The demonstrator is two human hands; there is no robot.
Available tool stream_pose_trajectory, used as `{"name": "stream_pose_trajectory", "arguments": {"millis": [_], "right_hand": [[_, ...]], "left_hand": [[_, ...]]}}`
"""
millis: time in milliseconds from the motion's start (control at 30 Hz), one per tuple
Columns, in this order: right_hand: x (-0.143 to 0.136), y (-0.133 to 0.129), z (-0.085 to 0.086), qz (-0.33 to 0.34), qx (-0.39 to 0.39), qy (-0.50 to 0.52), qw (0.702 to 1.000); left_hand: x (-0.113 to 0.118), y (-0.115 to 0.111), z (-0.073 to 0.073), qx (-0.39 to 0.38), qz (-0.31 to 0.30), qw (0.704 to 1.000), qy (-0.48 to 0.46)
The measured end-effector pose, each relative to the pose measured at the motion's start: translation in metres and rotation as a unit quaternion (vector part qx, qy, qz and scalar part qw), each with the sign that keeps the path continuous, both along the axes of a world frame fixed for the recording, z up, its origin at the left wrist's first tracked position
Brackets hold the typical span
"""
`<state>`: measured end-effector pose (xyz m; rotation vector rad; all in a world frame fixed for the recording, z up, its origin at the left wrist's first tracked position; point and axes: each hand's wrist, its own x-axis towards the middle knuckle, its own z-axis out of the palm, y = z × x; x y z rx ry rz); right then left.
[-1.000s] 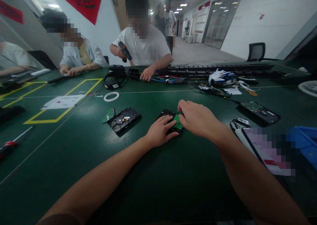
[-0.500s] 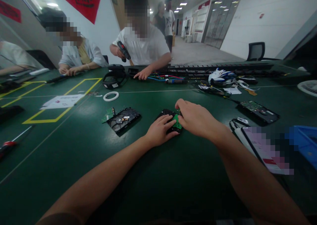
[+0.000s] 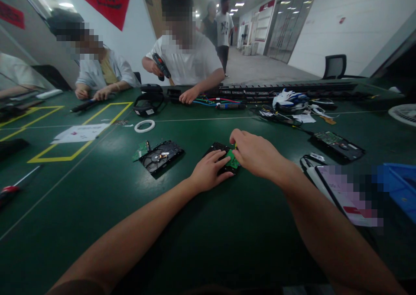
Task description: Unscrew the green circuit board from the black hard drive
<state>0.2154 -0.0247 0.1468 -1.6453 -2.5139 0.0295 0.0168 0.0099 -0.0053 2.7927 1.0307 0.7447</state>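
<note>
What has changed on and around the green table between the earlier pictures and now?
The long, thin black object at the yellow-shirted person's hands has shifted right. The white-shirted person opposite has moved the lower hand slightly left. The wearer's left hand still rests on the black, rectangular hard drive; the right hand remains at its green circuit board.

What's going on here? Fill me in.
The left hand rests spread over a black hard drive and its green circuit board. The right hand is curled at the board's right side; whatever it may hold is mostly hidden. Another hard drive lies to the left on the table. Across from them, a co-worker holds a power drill.
</note>
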Motion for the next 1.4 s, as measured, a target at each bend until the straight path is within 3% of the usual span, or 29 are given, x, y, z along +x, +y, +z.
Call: {"name": "stream_pose_trajectory", "arguments": {"millis": [133,467,633,867,1133,1400], "right_hand": [[-0.0001,0.0012,-0.0001,0.020,-0.013,0.036,0.999],[-0.0042,-0.0035,0.0058,-0.074,0.032,-0.030,0.996],[-0.0030,-0.0015,0.0041,-0.044,0.024,-0.035,0.998],[0.0020,0.0014,0.0010,0.021,-0.008,0.035,0.999],[-0.0034,-0.0012,0.0043,-0.077,0.005,-0.007,0.997],[0.0016,0.0036,-0.0020,-0.016,0.010,0.022,1.000]], "left_hand": [[0.0007,-0.0009,0.0014,-0.001,0.001,1.000,-0.001],[0.0008,0.0022,-0.0023,0.008,-0.002,1.000,-0.001],[0.0001,0.0017,-0.0021,0.012,-0.002,1.000,0.001],[-0.0006,-0.0001,-0.0003,0.003,0.002,1.000,0.002],[0.0008,0.0009,-0.0016,0.009,0.001,1.000,-0.003],[-0.0002,0.0018,-0.0043,0.013,0.001,1.000,-0.002]]}}
